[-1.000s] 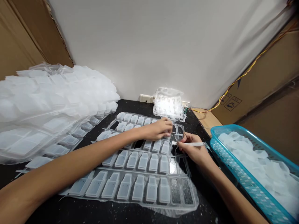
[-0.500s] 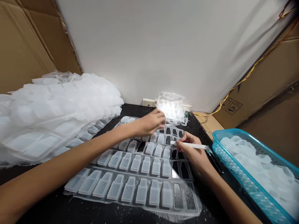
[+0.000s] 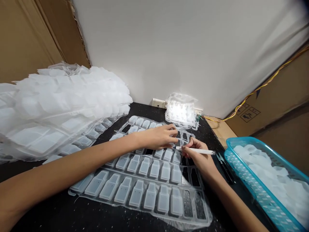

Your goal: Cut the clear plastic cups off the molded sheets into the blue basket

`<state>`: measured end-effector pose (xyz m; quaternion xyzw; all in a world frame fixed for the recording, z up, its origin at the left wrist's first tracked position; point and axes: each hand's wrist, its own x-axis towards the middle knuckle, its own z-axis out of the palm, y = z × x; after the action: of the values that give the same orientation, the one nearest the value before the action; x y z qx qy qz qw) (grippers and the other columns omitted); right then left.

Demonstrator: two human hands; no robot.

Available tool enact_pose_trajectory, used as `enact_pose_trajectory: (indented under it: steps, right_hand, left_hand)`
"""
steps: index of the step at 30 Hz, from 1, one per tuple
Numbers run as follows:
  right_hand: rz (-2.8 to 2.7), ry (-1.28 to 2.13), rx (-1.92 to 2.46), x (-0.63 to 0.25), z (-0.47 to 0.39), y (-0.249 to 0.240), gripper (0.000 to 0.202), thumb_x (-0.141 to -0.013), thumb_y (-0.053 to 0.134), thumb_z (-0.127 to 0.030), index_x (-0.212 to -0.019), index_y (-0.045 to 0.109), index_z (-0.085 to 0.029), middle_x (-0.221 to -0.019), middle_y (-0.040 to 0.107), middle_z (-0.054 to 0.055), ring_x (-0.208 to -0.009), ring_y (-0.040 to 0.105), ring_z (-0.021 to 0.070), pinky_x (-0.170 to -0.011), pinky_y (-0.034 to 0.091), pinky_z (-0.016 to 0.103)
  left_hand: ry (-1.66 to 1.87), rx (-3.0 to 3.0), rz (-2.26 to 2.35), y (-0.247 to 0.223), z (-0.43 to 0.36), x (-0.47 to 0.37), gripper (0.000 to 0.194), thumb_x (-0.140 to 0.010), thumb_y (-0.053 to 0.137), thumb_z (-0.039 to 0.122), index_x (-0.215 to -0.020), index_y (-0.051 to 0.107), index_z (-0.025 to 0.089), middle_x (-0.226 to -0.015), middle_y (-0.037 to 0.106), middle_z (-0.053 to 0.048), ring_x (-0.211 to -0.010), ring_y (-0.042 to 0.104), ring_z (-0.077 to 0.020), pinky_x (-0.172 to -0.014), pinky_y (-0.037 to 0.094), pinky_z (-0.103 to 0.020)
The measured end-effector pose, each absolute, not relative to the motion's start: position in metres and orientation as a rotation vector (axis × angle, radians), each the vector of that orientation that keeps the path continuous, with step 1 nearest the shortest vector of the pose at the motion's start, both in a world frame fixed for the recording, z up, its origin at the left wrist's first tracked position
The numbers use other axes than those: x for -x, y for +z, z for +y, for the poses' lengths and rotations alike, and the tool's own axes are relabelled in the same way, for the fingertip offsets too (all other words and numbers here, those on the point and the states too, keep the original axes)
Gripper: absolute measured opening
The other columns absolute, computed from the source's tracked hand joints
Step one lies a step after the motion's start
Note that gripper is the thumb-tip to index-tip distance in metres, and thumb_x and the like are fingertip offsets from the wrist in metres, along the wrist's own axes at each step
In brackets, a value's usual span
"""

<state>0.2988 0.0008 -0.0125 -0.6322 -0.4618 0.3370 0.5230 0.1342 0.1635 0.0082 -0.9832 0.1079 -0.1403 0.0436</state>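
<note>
A translucent moulded plastic sheet lies on the black table, with rows of raised, tapered pieces and several cut-out openings along its right side. My right hand grips a slim white pen-like cutter over the right part of the sheet. Its tip points left, close to a piece in a middle row; the blade is too small to make out clearly. Across the sheet reaches my left arm. My left hand rests palm down just left of the tip, fingers bent and apart, hiding the pieces beneath.
Stacked translucent sheets rise at the left. A blue basket of loose translucent pieces stands at the right, beside dark-handled pointed tools. Brightly lit sheet frames lean against the wall. A yellow wire runs past cardboard boxes.
My left hand has come down and right onto the sheet beside the cutter tip, its fingers spreading. My right hand keeps its grip on the cutter. The view has shifted slightly.
</note>
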Motion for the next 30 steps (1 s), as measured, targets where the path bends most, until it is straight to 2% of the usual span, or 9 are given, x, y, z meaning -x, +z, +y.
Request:
enact_pose_trajectory:
  steps: [7,11,13,15,19,22,25,28,30]
  right_hand:
    - [-1.156,0.799,1.564,-0.302,0.002,-0.015,0.021,-0.072,0.068,-0.025,-0.066,0.048,-0.022,-0.059,0.059,-0.003,-0.053,0.049,0.0122,-0.052,0.036,0.024]
    - [-1.185,0.802,1.583,-0.305,0.003,-0.016,0.021,-0.070,0.067,-0.023,-0.064,0.047,-0.022,-0.057,0.058,-0.004,-0.052,0.046,0.0116,-0.051,0.034,0.024]
    - [-1.194,0.799,1.589,-0.306,0.003,-0.017,0.021,-0.069,0.067,-0.023,-0.063,0.047,-0.022,-0.056,0.058,-0.004,-0.052,0.047,0.0117,-0.050,0.033,0.024]
    - [-1.196,0.792,1.591,-0.306,0.003,-0.017,0.020,-0.068,0.066,-0.023,-0.063,0.047,-0.022,-0.056,0.057,-0.004,-0.051,0.046,0.0115,-0.049,0.033,0.024]
    - [-1.194,0.785,1.584,-0.305,0.003,-0.019,0.020,-0.068,0.065,-0.023,-0.062,0.046,-0.022,-0.055,0.055,-0.004,-0.050,0.044,0.0106,-0.048,0.031,0.023]
    - [-1.183,0.792,1.571,-0.306,0.003,-0.020,0.022,-0.067,0.066,-0.024,-0.061,0.046,-0.022,-0.054,0.055,-0.004,-0.049,0.045,0.0109,-0.048,0.032,0.023]
    - [-1.173,0.804,1.550,-0.307,0.002,-0.019,0.022,-0.070,0.067,-0.026,-0.063,0.047,-0.022,-0.055,0.057,-0.004,-0.050,0.047,0.0117,-0.048,0.034,0.024]
    - [-1.161,0.800,1.535,-0.305,0.002,-0.020,0.022,-0.072,0.067,-0.027,-0.064,0.047,-0.022,-0.056,0.056,-0.004,-0.051,0.047,0.0116,-0.049,0.034,0.023]
    - [-1.153,0.797,1.527,-0.304,0.001,-0.021,0.022,-0.073,0.068,-0.028,-0.065,0.047,-0.022,-0.056,0.056,-0.004,-0.052,0.047,0.0117,-0.050,0.034,0.023]
  left_hand:
    - [-0.433,3.128,0.333,0.007,0.162,-0.136,0.009,-0.098,0.054,0.020,-0.103,0.062,0.020,-0.112,0.061,-0.012,-0.109,0.048,-0.0265,-0.089,0.041,-0.036]
    - [-0.518,3.467,0.327,0.002,0.163,-0.138,0.009,-0.092,0.058,0.014,-0.086,0.062,0.019,-0.098,0.062,-0.009,-0.097,0.046,-0.0247,-0.084,0.037,-0.035]
    - [-0.745,3.806,0.173,-0.002,0.165,-0.141,0.012,-0.088,0.065,0.017,-0.077,0.061,0.019,-0.086,0.060,-0.005,-0.087,0.047,-0.0214,-0.080,0.037,-0.033]
    - [-1.151,4.014,-0.149,-0.006,0.172,-0.145,0.018,-0.089,0.068,0.029,-0.076,0.061,0.018,-0.078,0.058,-0.003,-0.077,0.048,-0.0178,-0.074,0.038,-0.030]
    - [-1.988,3.799,-0.715,-0.004,0.200,-0.148,0.048,-0.096,0.049,0.064,-0.081,0.054,0.018,-0.071,0.049,0.000,-0.064,0.045,-0.0134,-0.063,0.039,-0.027]
    - [-2.285,3.565,-0.879,0.007,0.226,-0.140,0.057,-0.093,0.043,0.075,-0.076,0.046,0.020,-0.070,0.046,0.000,-0.065,0.047,-0.0126,-0.066,0.042,-0.025]
    - [-2.143,3.545,-0.898,0.016,0.235,-0.124,0.057,-0.093,0.042,0.074,-0.076,0.048,0.019,-0.070,0.049,-0.001,-0.064,0.048,-0.0130,-0.065,0.042,-0.026]
    - [-1.664,3.656,-0.787,0.017,0.225,-0.116,0.048,-0.095,0.050,0.063,-0.084,0.057,0.017,-0.075,0.056,-0.002,-0.067,0.051,-0.0150,-0.068,0.042,-0.029]
    - [-1.391,3.641,-0.683,0.015,0.215,-0.119,0.036,-0.095,0.056,0.051,-0.086,0.059,0.017,-0.081,0.058,-0.004,-0.077,0.052,-0.0180,-0.076,0.042,-0.032]
